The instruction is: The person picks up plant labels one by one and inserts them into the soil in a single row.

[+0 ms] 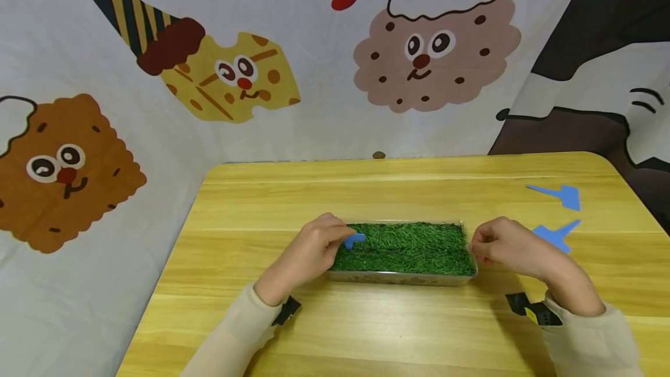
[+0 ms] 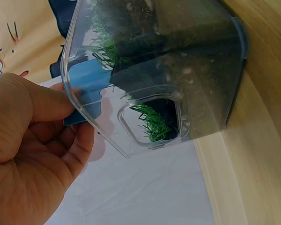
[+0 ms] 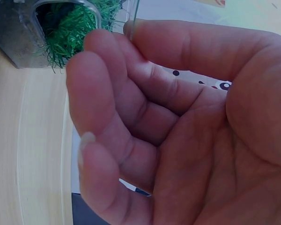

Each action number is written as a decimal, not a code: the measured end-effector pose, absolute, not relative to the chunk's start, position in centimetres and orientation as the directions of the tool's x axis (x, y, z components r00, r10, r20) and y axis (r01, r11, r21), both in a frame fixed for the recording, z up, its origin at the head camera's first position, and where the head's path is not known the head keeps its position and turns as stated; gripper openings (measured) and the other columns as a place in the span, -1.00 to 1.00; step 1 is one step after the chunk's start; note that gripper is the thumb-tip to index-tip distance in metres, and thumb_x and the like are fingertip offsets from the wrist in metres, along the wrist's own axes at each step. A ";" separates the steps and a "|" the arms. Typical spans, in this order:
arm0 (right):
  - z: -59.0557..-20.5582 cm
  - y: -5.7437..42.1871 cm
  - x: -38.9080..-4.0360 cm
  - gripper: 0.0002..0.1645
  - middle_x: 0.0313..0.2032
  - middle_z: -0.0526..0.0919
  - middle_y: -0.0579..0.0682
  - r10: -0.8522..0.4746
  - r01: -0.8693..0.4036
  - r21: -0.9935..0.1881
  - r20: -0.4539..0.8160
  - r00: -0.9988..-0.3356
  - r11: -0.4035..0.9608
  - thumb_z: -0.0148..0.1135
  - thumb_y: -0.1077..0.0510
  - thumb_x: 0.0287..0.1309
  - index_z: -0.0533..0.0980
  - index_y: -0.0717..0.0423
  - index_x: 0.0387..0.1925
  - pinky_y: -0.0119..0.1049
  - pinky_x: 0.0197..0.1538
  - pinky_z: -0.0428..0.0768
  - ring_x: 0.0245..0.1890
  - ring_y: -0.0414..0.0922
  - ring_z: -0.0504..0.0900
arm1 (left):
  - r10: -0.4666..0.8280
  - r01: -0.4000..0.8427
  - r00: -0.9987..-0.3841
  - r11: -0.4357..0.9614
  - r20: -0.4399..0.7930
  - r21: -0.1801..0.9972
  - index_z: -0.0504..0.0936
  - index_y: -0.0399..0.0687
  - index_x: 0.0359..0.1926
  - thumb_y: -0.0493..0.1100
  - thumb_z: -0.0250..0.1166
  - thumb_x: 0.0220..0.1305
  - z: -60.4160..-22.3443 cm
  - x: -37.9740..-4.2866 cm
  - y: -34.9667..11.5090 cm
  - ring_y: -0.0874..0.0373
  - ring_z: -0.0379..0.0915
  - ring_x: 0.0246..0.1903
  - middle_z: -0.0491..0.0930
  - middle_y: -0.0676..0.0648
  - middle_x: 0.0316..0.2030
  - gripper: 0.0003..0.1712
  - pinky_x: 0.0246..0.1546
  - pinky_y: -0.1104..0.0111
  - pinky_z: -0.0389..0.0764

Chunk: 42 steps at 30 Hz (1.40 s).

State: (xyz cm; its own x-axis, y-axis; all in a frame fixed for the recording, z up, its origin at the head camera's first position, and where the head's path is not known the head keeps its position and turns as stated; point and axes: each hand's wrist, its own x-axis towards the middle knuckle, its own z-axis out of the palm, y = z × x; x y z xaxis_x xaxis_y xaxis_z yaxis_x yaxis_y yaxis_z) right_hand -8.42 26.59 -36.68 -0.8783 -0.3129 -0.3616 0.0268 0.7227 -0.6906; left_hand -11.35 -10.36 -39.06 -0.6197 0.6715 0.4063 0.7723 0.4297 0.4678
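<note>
A clear plastic box (image 1: 403,278) filled with green artificial grass (image 1: 413,246) sits on the table. At its left end my left hand (image 1: 306,252) pinches a blue plant label (image 1: 356,238) between thumb and fingers. Seen from the left wrist, the label (image 2: 90,79) is behind the clear wall, up against the grass. My right hand (image 1: 515,249) is at the box's opposite end. There, in the right wrist view, the thumb and index finger pinch the rim of the clear wall (image 3: 135,16), while the other fingers curl loosely below.
Two more blue plant labels lie flat on the wooden table (image 1: 251,202) to the right: one (image 1: 569,196) farther back, the other (image 1: 552,237) just beyond my right hand. Behind the table hangs a white cloth (image 1: 324,132) printed with cartoon biscuits and cheese.
</note>
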 end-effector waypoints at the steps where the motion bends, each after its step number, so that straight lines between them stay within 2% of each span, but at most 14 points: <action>1: -36.7 26.6 -8.4 -0.73 -0.63 0.47 0.04 -0.314 0.026 -0.691 -0.360 -0.878 0.722 0.11 0.16 0.29 0.50 0.13 -0.53 -0.31 -0.58 0.30 -0.68 -0.20 0.27 | 0.671 0.772 -0.620 0.426 0.407 0.472 0.69 -0.21 -0.16 -0.55 0.17 0.15 -39.1 -11.4 -10.3 0.22 0.49 -0.21 0.63 -0.02 -0.28 -0.68 -0.17 0.57 0.49; 12: -36.6 26.6 -8.4 -0.73 -0.63 0.46 0.04 -0.309 0.033 -0.693 -0.364 -0.879 0.721 0.10 0.17 0.29 0.50 0.14 -0.53 -0.30 -0.56 0.28 -0.67 -0.18 0.27 | 0.672 0.757 -0.635 0.443 0.381 0.481 0.65 -0.22 -0.06 -0.49 0.19 0.20 -38.9 -11.3 -10.6 0.24 0.50 -0.17 0.62 -0.02 -0.21 -0.69 -0.16 0.57 0.49; 25: -36.6 26.5 -8.4 -0.73 -0.62 0.47 0.05 -0.310 0.040 -0.695 -0.371 -0.875 0.718 0.10 0.16 0.29 0.50 0.14 -0.52 -0.29 -0.57 0.28 -0.67 -0.18 0.27 | 0.654 0.732 -0.664 0.470 0.362 0.492 0.65 -0.21 -0.03 -0.40 0.23 0.23 -38.5 -11.4 -11.0 0.29 0.48 -0.11 0.62 0.00 -0.15 -0.72 -0.15 0.58 0.49; 31: -36.6 26.5 -8.4 -0.73 -0.61 0.47 0.05 -0.304 0.047 -0.692 -0.377 -0.875 0.720 0.10 0.14 0.30 0.50 0.14 -0.52 -0.29 -0.57 0.28 -0.67 -0.18 0.26 | 0.569 0.661 -0.743 0.539 0.353 0.521 0.64 -0.11 0.00 -0.39 0.14 0.29 -37.9 -11.5 -11.8 0.31 0.48 -0.15 0.62 0.02 -0.16 -0.69 -0.16 0.53 0.51; 35: -36.6 26.5 -8.4 -0.73 -0.61 0.47 0.05 -0.304 0.049 -0.694 -0.377 -0.875 0.718 0.10 0.14 0.30 0.50 0.14 -0.51 -0.30 -0.57 0.28 -0.67 -0.18 0.26 | 0.486 0.592 -0.804 0.606 0.342 0.532 0.63 -0.10 0.00 -0.35 0.17 0.29 -37.5 -11.6 -12.3 0.30 0.50 -0.18 0.62 0.03 -0.16 -0.72 -0.21 0.51 0.53; 39: -36.6 26.5 -8.4 -0.73 -0.61 0.47 0.05 -0.302 0.051 -0.693 -0.378 -0.875 0.719 0.09 0.15 0.30 0.50 0.14 -0.51 -0.30 -0.58 0.28 -0.67 -0.19 0.25 | 0.419 0.502 -0.864 0.663 0.280 0.555 0.65 -0.09 -0.04 -0.27 0.18 0.31 -37.2 -11.7 -12.8 0.32 0.49 -0.35 0.63 0.03 -0.20 -0.77 -0.36 0.46 0.54; 42: -36.7 26.5 -8.4 -0.73 -0.61 0.47 0.05 -0.301 0.054 -0.693 -0.380 -0.874 0.719 0.09 0.15 0.30 0.50 0.14 -0.51 -0.30 -0.58 0.28 -0.68 -0.19 0.24 | 0.383 0.409 -0.906 0.690 0.178 0.597 0.67 -0.09 -0.09 -0.22 0.15 0.35 -37.1 -11.7 -13.0 0.33 0.38 -0.59 0.61 0.07 -0.40 -0.79 -0.53 0.44 0.48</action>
